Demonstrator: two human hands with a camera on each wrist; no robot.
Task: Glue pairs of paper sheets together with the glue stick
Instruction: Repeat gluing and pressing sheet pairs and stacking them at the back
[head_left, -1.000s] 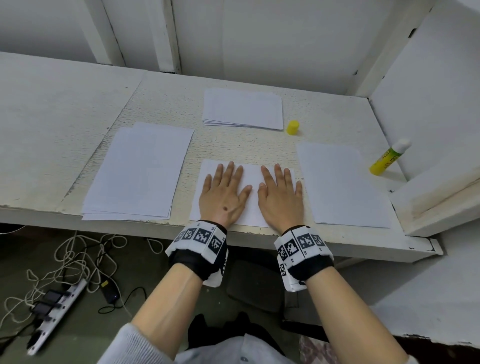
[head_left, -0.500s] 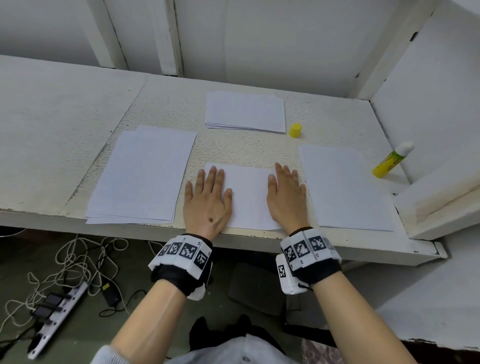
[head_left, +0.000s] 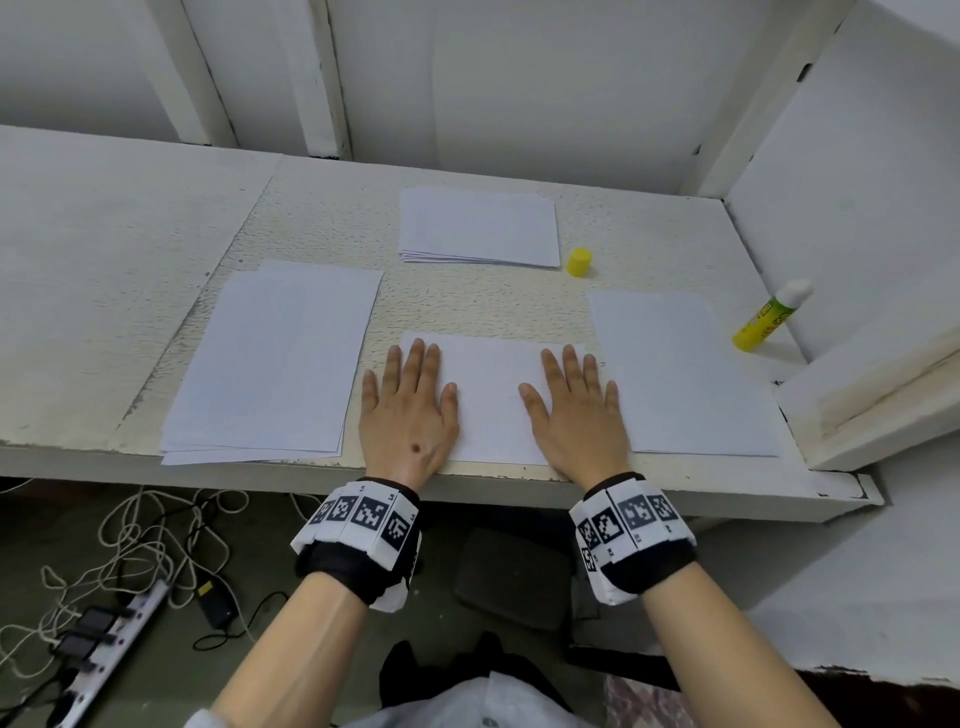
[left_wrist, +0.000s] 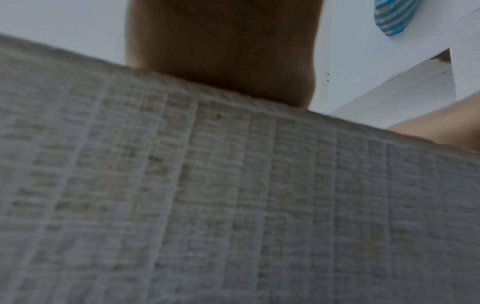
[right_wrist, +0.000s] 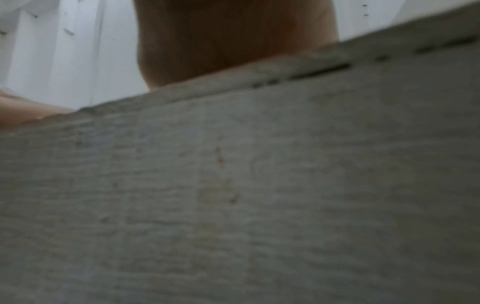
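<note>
— White paper first: where does it lie under your fingers?

— Your left hand (head_left: 408, 415) lies flat, palm down, on the left end of the middle sheet (head_left: 491, 397), fingers straight and slightly fanned, the little finger off the paper's left edge on the bench (head_left: 130, 260). The sheet's long axis runs left to right, its near edge close to the bench's front edge.

— And what is around your fingertips?

— Left of your left fingers lies a paper stack (head_left: 272, 358), long axis running away from you, well beyond its near end at the bench edge. Ahead of your fingertips, well apart, sits a smaller stack (head_left: 478, 226) lying crosswise, with a yellow cap (head_left: 578, 262) upright just beside its right corner.

— The other hand?

— Your right hand (head_left: 574, 415) lies flat on the sheet's right end, fingers straight, close together, thumb out toward the left hand. Right of those fingers lies a single sheet (head_left: 675, 374), long axis pointing away. Beyond it the glue stick (head_left: 771, 317) leans, yellow base toward you, white tip up against the side wall. Both wrist views show only blurred bench front and the underside of each wrist.
</note>
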